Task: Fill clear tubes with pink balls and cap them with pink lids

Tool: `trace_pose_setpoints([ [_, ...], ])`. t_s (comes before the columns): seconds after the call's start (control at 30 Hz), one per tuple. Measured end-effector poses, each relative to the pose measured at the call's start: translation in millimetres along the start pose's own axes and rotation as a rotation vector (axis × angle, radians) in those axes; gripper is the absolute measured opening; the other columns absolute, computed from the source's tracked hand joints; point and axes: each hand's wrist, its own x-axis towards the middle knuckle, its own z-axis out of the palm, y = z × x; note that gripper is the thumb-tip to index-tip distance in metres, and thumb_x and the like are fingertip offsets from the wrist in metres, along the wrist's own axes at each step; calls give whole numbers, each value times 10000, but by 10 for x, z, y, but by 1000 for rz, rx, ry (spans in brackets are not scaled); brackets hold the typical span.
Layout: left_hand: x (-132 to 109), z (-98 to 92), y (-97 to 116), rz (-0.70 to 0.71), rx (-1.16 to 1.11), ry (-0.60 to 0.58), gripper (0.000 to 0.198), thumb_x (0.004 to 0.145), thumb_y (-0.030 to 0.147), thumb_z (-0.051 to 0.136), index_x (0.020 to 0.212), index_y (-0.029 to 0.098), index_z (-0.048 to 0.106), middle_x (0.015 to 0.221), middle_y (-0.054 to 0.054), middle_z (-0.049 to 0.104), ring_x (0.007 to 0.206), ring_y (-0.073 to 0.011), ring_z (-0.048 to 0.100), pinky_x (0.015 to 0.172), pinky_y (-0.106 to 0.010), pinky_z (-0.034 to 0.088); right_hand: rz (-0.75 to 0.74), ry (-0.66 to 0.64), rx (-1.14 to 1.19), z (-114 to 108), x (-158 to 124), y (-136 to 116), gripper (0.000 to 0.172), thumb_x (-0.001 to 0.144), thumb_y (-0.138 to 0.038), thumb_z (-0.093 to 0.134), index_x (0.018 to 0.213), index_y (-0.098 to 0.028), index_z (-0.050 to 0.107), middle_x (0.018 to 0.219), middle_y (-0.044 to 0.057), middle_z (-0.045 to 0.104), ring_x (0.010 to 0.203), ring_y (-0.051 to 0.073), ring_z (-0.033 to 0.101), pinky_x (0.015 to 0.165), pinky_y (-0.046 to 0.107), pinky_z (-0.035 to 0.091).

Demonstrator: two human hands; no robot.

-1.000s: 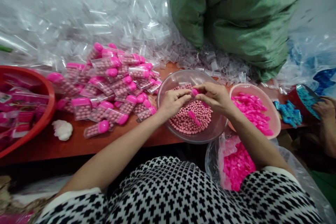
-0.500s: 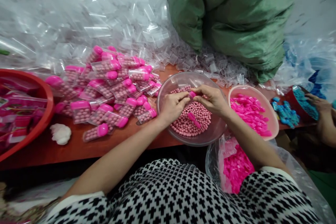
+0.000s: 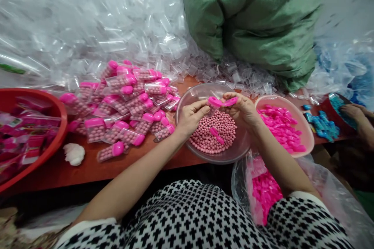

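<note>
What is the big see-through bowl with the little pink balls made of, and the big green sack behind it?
The round see-through bowl looks like clear, glossy plastic: the pink balls and table show through its wall. The big green sack looks like matte woven plastic or cloth, since it creases softly; the weave is too blurred to be sure.

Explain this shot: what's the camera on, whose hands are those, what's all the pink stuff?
A head-worn camera looks down at the wearer's own bare hands. The left hand and right hand meet over a clear bowl of pink beads, together holding a pink cap on a small tube. Left of it lies a pile of filled tubes; right, a bowl of pink caps. Another person's hand shows at far right. All sit on a reddish table.
</note>
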Motion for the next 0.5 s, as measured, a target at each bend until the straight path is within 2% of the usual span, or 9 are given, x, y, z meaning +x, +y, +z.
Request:
trace_pose_setpoints([
  [0.07,-16,5,4,69,119,-37,360,782,454,807,1023,188,822,1096,-88,794,1061,-266,715,1028,-397,528,98,-70,-21,34,41,-16,485,660,-562,890,963,-213,745,946,23,762,845,153,732,766,282,638],
  [0.2,-45,17,36,160,247,-82,256,831,358,743,1019,204,825,1162,-98,777,1191,-275,673,1129,-428,460,377,-242,-22,148,71,-36,531,696,-635,815,951,-184,698,889,62,765,887,226,737,770,389,659],
  [0.33,-68,24,47,140,292,-62,247,841,318,705,1024,200,822,1177,-105,769,1219,-270,661,1130,-419,465,373,-217,-7,247,70,36,422,733,-538,768,931,-188,643,808,51,751,872,236,734,803,432,658],
  [0.5,-48,26,33,149,328,-31,235,839,290,689,1008,195,822,1192,-94,767,1215,-262,664,1128,-394,468,332,-132,17,328,111,148,397,707,-536,747,870,-201,610,710,35,724,752,215,713,695,368,659],
])
